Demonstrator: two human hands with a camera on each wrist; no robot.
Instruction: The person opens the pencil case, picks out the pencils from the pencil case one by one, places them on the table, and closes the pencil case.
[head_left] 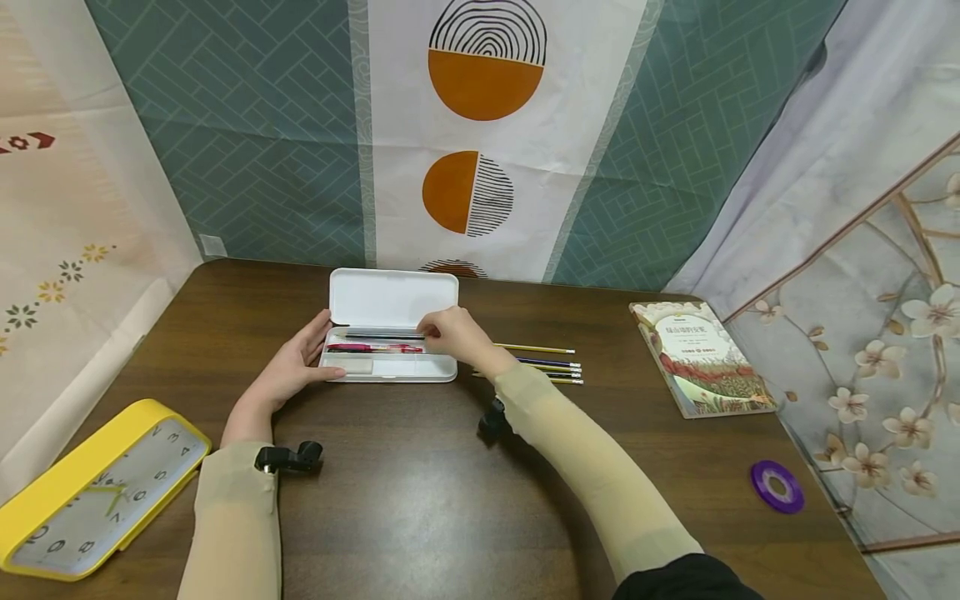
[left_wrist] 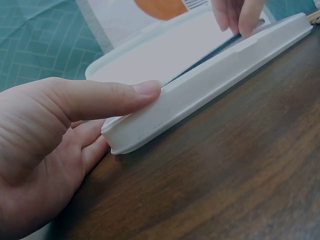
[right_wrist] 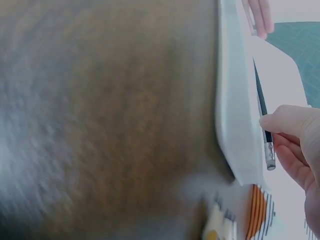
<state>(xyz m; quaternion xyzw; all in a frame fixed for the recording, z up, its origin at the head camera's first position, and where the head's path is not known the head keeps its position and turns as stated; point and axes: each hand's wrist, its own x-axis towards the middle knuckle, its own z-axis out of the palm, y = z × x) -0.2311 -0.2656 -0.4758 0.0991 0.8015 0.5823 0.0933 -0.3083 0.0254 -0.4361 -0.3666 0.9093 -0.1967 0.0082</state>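
Note:
A white pencil case (head_left: 390, 377) lies on the table with its lid (head_left: 393, 297) raised at the back. Inside are a red pen (head_left: 375, 348) and a pale block (head_left: 349, 367). My left hand (head_left: 292, 367) holds the case's left end, thumb over the front rim and fingers along the end wall, as the left wrist view shows. Over the case's right part, my right hand (head_left: 457, 336) pinches a dark pencil (right_wrist: 262, 100) between thumb and fingers. The pencil's silver-banded eraser end sticks out past the thumb, and its shaft lies lengthwise along the case.
Several pencils (head_left: 551, 363) lie right of the case, partly behind the right forearm. A book (head_left: 705, 358) lies at the back right, with a purple tape roll (head_left: 777, 487) nearer the right edge. The yellow clock (head_left: 105, 492) stands at the left. Fabric hangs behind the table.

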